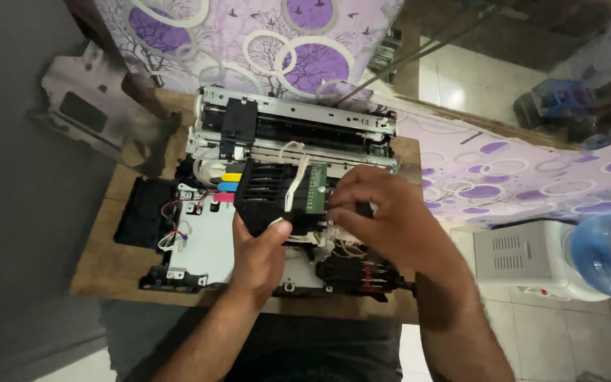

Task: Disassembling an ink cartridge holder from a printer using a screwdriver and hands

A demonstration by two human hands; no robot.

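Left hand (257, 256) is wrapped around the black plastic cartridge carriage block (271, 200), thumb on its front edge, holding it up just above the stripped grey metal printer chassis (210, 244) on the small wooden desk (104, 258). Right hand (383, 219) pinches at the little green circuit board (316, 189) on the carriage's side. White ribbon cable (295, 180) loops over the top.

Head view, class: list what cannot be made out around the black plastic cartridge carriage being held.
- Head view: black plastic cartridge carriage, lower edge hidden by left hand.
- Green circuit board: right edge covered by right hand fingertips; parts too small.
- Grey metal printer chassis: middle hidden behind both hands.
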